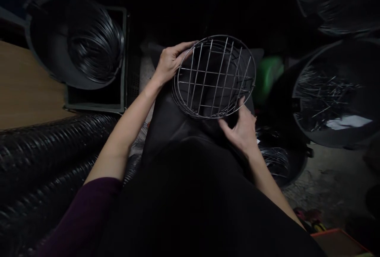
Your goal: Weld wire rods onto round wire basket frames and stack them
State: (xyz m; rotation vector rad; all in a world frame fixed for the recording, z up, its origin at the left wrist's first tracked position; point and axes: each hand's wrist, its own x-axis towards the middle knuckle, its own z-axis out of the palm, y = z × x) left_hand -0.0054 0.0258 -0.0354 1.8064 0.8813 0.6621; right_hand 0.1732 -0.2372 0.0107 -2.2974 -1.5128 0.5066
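Observation:
Between my hands is a round wire basket point(219, 73), or a stack of wire rings, topped by a grid of crossing metal rods. Its grid side faces up towards me, above a dark surface in front of my lap. My left hand point(172, 61) grips the upper left rim, its fingers stretched along the outside and partly hidden by the wire. At the lower right my right hand point(242, 128) has thumb and fingers around the rim. Several more wire rings show below the top hoop; whether they are joined to it I cannot tell.
On the left, a dark bucket point(49, 57) with wire rings leans in a crate point(95, 107). Stacked wire rings point(53, 142) lie below it. To the right are a bucket point(356, 140) of short metal rods, a green object point(268, 75) and another bucket point(297, 168) with wire rings.

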